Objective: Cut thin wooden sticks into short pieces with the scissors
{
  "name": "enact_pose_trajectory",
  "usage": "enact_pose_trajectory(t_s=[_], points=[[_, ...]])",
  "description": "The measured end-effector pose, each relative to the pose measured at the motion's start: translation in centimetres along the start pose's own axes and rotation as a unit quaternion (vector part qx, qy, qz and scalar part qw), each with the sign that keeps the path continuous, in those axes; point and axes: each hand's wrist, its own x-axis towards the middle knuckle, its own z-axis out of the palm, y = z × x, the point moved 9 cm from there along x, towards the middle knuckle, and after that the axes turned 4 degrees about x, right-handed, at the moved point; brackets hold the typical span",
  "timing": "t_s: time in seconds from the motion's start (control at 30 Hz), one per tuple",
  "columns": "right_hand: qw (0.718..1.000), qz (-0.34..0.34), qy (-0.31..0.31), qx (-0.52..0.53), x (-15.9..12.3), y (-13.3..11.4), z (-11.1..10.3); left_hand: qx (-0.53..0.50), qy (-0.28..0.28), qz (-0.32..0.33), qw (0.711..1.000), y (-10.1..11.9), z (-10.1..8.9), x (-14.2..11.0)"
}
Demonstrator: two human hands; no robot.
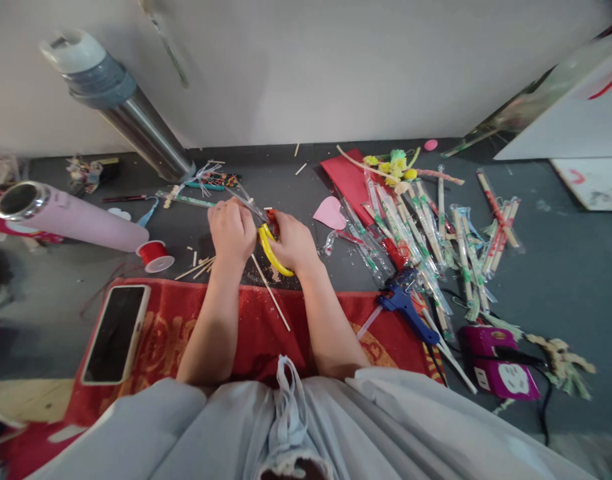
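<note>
Scissors (275,254) are clasped in the right hand (295,241); the left hand (232,228) curls just beside, its grip hidden. On the worktop (561,267), a cloth (161,317) runs beneath the forearms (213,330), packets (410,227) crowd the right, flask (145,127) and bottle (86,217) stand left, a phone (113,335) lies on the cloth, a glue gun (407,309) at its right edge, a spool (154,257) near the bottle, a stick (273,297) between the forearms.

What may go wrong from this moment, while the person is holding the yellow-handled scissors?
The left hand is very near the blades of the yellow-handled scissors in the right hand, so a finger might get nicked. The blue glue gun lies right by the plastic-wrapped sticks; if it is hot, which the picture cannot show, the wrapping might melt.
</note>
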Motion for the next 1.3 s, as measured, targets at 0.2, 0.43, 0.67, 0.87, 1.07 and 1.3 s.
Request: enact_pose_trajectory(t_s=[0.2,0.43,0.67,0.87,1.07,1.3], points=[[1.0,-0.016,-0.022,-0.005,0.0,-0.2,0.0,-0.007,0.041,0.021,0.999,-0.5,-0.1,-0.4],[0.999,-0.036,-0.032,-0.007,-0.2,-0.5,-0.1,-0.017,0.034,0.028,0.999,-0.9,0.1,-0.4],[0.998,-0.053,-0.029,0.023,-0.3,-0.4,-0.2,-0.02,0.028,0.028,0.999,-1.4,0.1,-0.5],[0.997,-0.055,-0.033,0.034,-0.2,-0.2,0.1,-0.009,0.054,0.044,0.998,-1.1,-0.1,-0.5],[0.997,-0.065,0.01,0.045,0.0,0.2,0.4,0.005,0.068,0.064,0.996,-1.0,0.1,-0.4],[0.995,-0.09,0.03,0.043,-0.1,0.0,0.2,-0.043,0.063,0.068,0.995,-1.1,0.2,-0.5]])
